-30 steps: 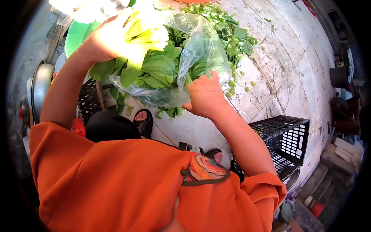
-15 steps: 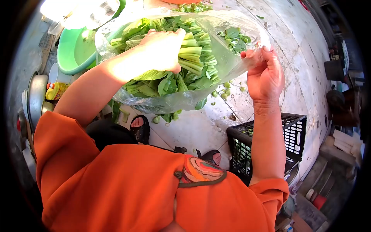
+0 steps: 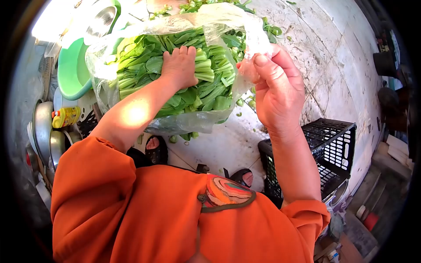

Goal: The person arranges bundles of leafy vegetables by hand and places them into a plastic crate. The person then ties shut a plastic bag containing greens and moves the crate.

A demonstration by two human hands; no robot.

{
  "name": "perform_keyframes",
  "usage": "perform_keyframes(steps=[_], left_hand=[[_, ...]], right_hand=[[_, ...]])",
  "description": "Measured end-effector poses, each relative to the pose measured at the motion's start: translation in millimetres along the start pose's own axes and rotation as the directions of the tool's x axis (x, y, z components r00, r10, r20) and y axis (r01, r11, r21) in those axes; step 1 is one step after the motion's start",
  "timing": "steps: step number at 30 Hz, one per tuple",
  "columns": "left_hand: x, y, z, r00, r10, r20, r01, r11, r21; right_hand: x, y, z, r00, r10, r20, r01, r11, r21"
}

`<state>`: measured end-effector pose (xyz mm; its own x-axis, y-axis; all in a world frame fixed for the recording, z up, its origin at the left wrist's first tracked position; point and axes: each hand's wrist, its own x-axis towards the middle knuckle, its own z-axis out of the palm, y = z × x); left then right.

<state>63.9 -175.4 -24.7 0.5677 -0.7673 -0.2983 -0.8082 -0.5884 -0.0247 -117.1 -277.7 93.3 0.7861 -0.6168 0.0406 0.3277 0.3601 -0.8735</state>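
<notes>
A clear plastic bag [image 3: 175,124] gapes in front of me, packed with leafy bok choy [image 3: 136,65] whose pale cut stalks point mostly right and left. My left hand [image 3: 179,68] is inside the bag, palm down, fingers curled over a bunch of bok choy [image 3: 204,65]; the bunch's stalk ends stick out to the right of the hand. At the bag's right side, my right hand [image 3: 279,81] pinches the bunched plastic rim between thumb and fingers, lifting it above the greens.
Left of the bag are a green basin [image 3: 72,72], a metal bowl [image 3: 101,22], a yellow bottle [image 3: 66,117] and metal pots [image 3: 42,127]. A black plastic crate [image 3: 331,151] stands by my right forearm. Trimmings [image 3: 193,6] lie scattered on the tiled floor [image 3: 324,48].
My left hand has pressed lower with its bunch, which now lies among the others. My right hand has moved left, bringing the bag's rim inward. The bag has shifted slightly left.
</notes>
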Motion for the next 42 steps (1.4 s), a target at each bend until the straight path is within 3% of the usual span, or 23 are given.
perform_keyframes(steps=[1, 3, 5, 7, 9, 10, 12, 14, 17, 19, 21, 22, 23, 25, 26, 28, 29, 32, 33, 34, 36, 39, 42], left_hand=[[2, 1, 2, 1.0, 0.019, 0.002, -0.019, 1.0, 0.003], [2, 4, 5, 1.0, -0.028, 0.006, 0.028, 0.999, 0.042], [4, 1, 10, 0.999, -0.035, -0.003, 0.035, 0.998, 0.043], [4, 4, 8, 0.999, -0.029, -0.031, 0.03, 0.999, 0.041], [3, 7, 9, 0.998, -0.033, -0.059, 0.039, 0.995, 0.09], [5, 5, 12, 0.997, -0.037, -0.064, 0.045, 0.991, 0.125], [5, 12, 2, 0.997, -0.073, 0.011, 0.071, 0.987, 0.146], [4, 14, 2, 0.997, -0.07, -0.013, 0.071, 0.984, 0.162], [9, 8, 2, 0.998, -0.061, -0.018, 0.063, 0.982, 0.177], [7, 8, -7, 0.999, -0.033, -0.005, 0.033, 0.983, 0.178], [8, 5, -11, 1.0, -0.017, 0.004, 0.016, 0.984, 0.18], [10, 1, -12, 1.0, 0.014, 0.017, -0.017, 0.986, 0.164], [13, -6, -12, 0.999, 0.042, 0.029, -0.046, 0.988, 0.149], [22, -22, -11, 0.997, 0.068, 0.031, -0.071, 0.99, 0.123], [28, -32, -9, 0.994, 0.106, 0.024, -0.107, 0.992, 0.064], [19, -21, -24, 0.99, 0.142, 0.025, -0.143, 0.989, 0.027], [11, -16, -31, 0.99, 0.14, 0.024, -0.141, 0.989, 0.036], [-18, -10, -50, 0.974, 0.197, -0.114, -0.187, 0.978, 0.098], [-24, -22, -52, 0.945, 0.286, -0.16, -0.269, 0.956, 0.12], [-37, -22, -59, 0.907, 0.372, -0.199, -0.348, 0.926, 0.145], [-87, -4, -74, 0.922, 0.338, -0.189, -0.337, 0.941, 0.036], [-144, 19, -90, 0.959, 0.268, -0.096, -0.272, 0.962, -0.023], [-168, 17, -83, 0.965, 0.256, -0.059, -0.263, 0.937, -0.231]], right_hand=[[1, 2, -1, 0.999, 0.006, 0.034, -0.006, 1.0, -0.007], [3, -5, -5, 0.991, 0.059, 0.117, -0.033, 0.976, -0.216], [2, -7, -15, 0.994, 0.084, 0.076, -0.059, 0.958, -0.281], [-4, -26, -36, 0.997, 0.01, 0.073, 0.03, 0.853, -0.521], [-17, -38, -72, 0.993, -0.091, 0.074, 0.117, 0.77, -0.628], [-31, -58, -83, 0.997, -0.078, 0.017, 0.063, 0.639, -0.766], [-62, -72, -126, 0.99, -0.066, -0.126, -0.055, 0.636, -0.769], [-99, -86, -172, 0.952, -0.02, -0.305, -0.225, 0.628, -0.745], [-163, -84, -242, 0.77, 0.109, -0.628, -0.534, 0.649, -0.542], [-209, -71, -281, 0.68, 0.148, -0.718, -0.54, 0.763, -0.354], [-240, -56, -304, 0.501, 0.117, -0.857, -0.611, 0.75, -0.255], [-253, -47, -313, 0.494, -0.01, -0.869, -0.581, 0.74, -0.339], [-263, -40, -325, 0.488, -0.021, -0.873, -0.568, 0.751, -0.336], [-278, -24, -348, 0.522, -0.049, -0.851, -0.648, 0.625, -0.434], [-281, -16, -356, 0.519, -0.047, -0.853, -0.645, 0.634, -0.427], [-279, -4, -362, 0.608, 0.024, -0.793, -0.774, 0.238, -0.586], [-276, 3, -364, 0.609, 0.028, -0.793, -0.773, 0.247, -0.585], [-257, 28, -362, 0.647, 0.147, -0.748, -0.722, -0.198, -0.663], [-252, 34, -362, 0.649, 0.156, -0.745, -0.721, -0.188, -0.667], [-247, 41, -362, 0.663, 0.148, -0.734, -0.689, -0.263, -0.675], [-242, 55, -365, 0.659, 0.177, -0.731, -0.641, -0.375, -0.669], [-243, 76, -378, 0.652, 0.215, -0.727, -0.621, -0.398, -0.675], [-244, 73, -391, 0.668, 0.228, -0.708, -0.649, -0.288, -0.705]])
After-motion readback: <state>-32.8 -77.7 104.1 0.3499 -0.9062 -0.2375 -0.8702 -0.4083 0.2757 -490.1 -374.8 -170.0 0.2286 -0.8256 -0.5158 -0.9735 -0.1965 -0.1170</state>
